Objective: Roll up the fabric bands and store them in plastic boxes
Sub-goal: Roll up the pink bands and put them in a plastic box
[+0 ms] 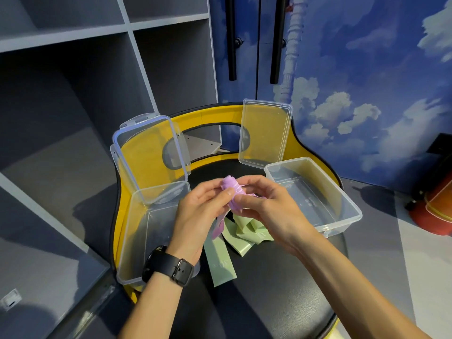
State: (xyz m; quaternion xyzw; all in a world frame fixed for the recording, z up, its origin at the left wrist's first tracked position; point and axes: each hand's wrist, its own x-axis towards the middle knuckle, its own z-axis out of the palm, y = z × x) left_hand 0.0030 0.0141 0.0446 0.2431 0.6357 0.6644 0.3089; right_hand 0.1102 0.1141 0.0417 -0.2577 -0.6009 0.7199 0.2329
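A purple fabric band (234, 192) is partly rolled and held above the black seat (269, 277). My left hand (203, 211) pinches the roll with thumb and fingers. My right hand (264, 204) grips it from the other side. The band's loose tail (218, 227) hangs down below my left hand. A pale green band (241, 237) lies crumpled on the seat under my hands, one end stretching toward me. A clear plastic box (137, 241) stands open at the left, and another clear box (342, 204) at the right.
Two clear lids lean against the chair's yellow back (212, 116): a blue-sealed lid (151, 157) behind the left box and a plain lid (265, 133) behind the right one. Grey shelves (73, 94) stand at the left. A red object (437, 211) sits on the floor at the right.
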